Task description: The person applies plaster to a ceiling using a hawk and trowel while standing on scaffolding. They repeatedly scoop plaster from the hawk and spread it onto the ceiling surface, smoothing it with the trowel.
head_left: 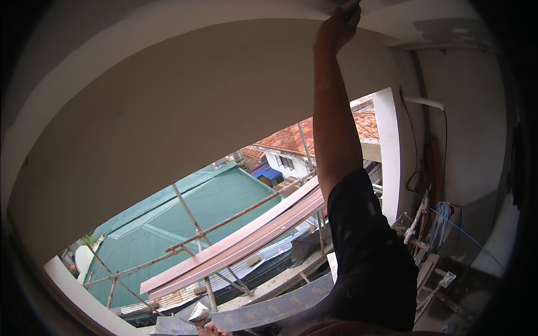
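Observation:
My right arm, in a black sleeve, reaches straight up to the ceiling. At the top of the picture my right hand [337, 28] is closed around a flat, thin-edged tool [352, 8] pressed up near the pale ceiling surface. The tool's far part is dark and cut off by the frame, so its kind is unclear. At the bottom edge my left hand [212, 329] shows only in part, with its fingers closed on a putty knife [199, 313] that has whitish paste on its blade. The left hand sits low, in front of the window opening.
Beyond the wide window opening stand rusty scaffold poles [230, 217] and long pinkish panels [241, 241]. Farther out lie a green metal roof [207, 196] and rust-coloured roofs. At right, timber pieces [428, 269], a coiled cable [443, 213] and a white pipe [423, 102] line the wall.

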`<state>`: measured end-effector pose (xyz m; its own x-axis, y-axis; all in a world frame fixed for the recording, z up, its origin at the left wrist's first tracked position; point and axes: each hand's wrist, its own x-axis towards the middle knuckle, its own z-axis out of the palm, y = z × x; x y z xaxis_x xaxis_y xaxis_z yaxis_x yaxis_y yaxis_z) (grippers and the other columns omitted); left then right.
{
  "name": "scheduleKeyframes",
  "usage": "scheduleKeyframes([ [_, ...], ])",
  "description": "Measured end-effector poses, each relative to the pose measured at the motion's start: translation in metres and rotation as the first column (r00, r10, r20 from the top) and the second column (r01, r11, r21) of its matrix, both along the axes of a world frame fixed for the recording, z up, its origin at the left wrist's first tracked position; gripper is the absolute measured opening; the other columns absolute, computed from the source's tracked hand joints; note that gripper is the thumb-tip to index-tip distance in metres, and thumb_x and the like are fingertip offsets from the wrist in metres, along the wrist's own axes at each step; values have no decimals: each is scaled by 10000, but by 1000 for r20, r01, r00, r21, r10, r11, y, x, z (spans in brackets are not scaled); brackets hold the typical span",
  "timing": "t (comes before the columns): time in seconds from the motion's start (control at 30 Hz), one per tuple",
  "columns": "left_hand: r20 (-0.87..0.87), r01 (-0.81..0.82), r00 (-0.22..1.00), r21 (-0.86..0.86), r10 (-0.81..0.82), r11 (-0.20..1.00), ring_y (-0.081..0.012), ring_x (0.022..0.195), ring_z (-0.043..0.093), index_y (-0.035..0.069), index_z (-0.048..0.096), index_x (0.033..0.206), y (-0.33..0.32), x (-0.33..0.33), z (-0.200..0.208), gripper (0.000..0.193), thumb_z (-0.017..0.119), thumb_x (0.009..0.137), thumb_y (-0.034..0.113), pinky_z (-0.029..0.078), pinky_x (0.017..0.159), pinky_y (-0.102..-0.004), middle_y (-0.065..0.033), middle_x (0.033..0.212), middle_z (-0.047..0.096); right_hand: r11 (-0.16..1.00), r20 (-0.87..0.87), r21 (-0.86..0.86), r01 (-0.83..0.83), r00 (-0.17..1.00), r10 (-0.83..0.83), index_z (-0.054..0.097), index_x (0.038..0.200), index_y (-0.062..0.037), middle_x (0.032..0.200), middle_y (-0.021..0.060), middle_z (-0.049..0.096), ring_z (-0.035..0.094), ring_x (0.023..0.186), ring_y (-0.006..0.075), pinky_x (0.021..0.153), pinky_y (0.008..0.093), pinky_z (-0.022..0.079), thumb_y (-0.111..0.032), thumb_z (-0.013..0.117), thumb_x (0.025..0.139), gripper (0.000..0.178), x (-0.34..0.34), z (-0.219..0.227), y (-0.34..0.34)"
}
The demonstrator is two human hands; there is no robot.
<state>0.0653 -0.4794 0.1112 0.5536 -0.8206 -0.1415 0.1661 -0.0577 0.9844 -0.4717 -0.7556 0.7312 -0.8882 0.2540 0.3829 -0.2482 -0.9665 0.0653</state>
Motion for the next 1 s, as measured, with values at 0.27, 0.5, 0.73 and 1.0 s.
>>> scheduleKeyframes([
  [0.27,-21,-25,999,-14,24,1000,-201,515,479,116,594,886,19,33,-2,246,544,992,332,395,443,-382,-40,633,500,999,2,-32,-6,1000,6,433,1504,-9,1495,194,513,541,1300,325,1087,395,424,-37,548,982,535,63,0,29],
  [0.5,-43,-45,998,-30,44,999,-205,524,483,116,594,889,42,63,-7,252,542,992,339,397,449,-387,-43,640,504,990,-32,-143,4,999,-8,461,1491,-28,1439,169,563,565,1240,309,1035,412,452,-10,565,962,539,120,3,58],
  [0.73,-64,-81,995,-40,78,996,-209,532,488,116,594,892,69,90,-15,257,540,992,347,400,455,-392,-46,648,509,992,-52,-128,-1,999,-5,474,1484,-36,1472,168,527,539,1261,318,1054,425,430,3,577,931,564,187,-1,92],
  [1.0,-82,-102,992,-50,97,994,-214,541,493,116,594,896,89,114,-16,264,538,991,356,403,462,-398,-50,657,515,991,-65,-132,19,998,-27,468,1483,-12,1489,206,481,465,1359,361,1127,434,386,-48,601,907,592,253,2,132],
])
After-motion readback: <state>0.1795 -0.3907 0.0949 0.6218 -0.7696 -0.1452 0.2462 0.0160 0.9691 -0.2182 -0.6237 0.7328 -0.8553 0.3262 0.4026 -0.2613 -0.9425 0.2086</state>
